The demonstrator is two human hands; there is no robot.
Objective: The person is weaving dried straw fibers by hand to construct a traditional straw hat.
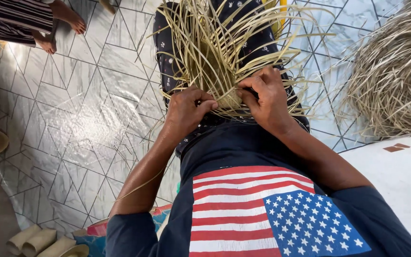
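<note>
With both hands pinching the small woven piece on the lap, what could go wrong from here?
1. The left hand and right hand pinch only the small woven start; a slipped grip may loosen it.
2. The many loose strips fan out and cross, so they may tangle or kink.
3. One long strip trails under the left forearm and could snag.

Glossy grey marble-patterned floor tiles [79,114] reflect bright daylight. A heap of dried straw strips [396,71] lies beside a white mat [400,181].
</note>
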